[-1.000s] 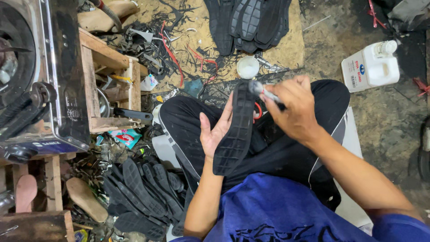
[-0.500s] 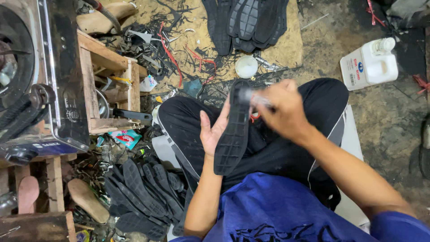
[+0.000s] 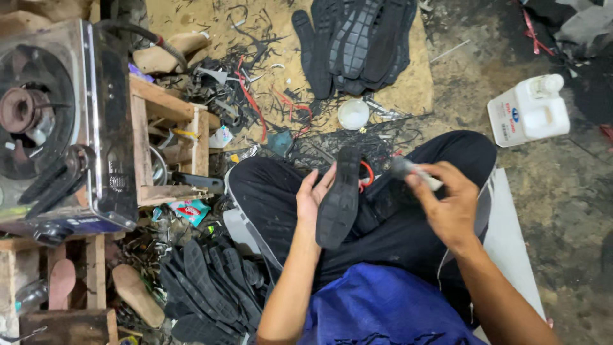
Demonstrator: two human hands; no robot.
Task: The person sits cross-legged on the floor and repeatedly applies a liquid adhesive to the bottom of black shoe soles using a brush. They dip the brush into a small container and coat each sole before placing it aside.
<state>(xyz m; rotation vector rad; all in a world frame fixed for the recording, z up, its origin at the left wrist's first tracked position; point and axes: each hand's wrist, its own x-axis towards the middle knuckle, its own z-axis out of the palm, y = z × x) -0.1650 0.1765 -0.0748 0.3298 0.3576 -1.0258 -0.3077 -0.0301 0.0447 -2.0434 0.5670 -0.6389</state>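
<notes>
My left hand (image 3: 311, 195) cradles a black rubber shoe sole (image 3: 340, 198), held upright over my lap with its toe pointing away from me. My right hand (image 3: 450, 204) grips a small brush (image 3: 408, 169) with a pale handle; its dark bristle end sits just to the right of the sole, a little apart from it. I sit cross-legged in black trousers (image 3: 274, 191) and a blue shirt (image 3: 377, 306).
A pile of black soles (image 3: 361, 45) lies ahead on a board, another pile (image 3: 207, 287) at my left knee. A small white cup (image 3: 353, 114) sits ahead, a white plastic jug (image 3: 530, 112) to the right. A gas stove (image 3: 57, 128) on a wooden frame stands left.
My right hand with the brush has moved off the top of the sole to its right side. The sole has stayed in my left hand.
</notes>
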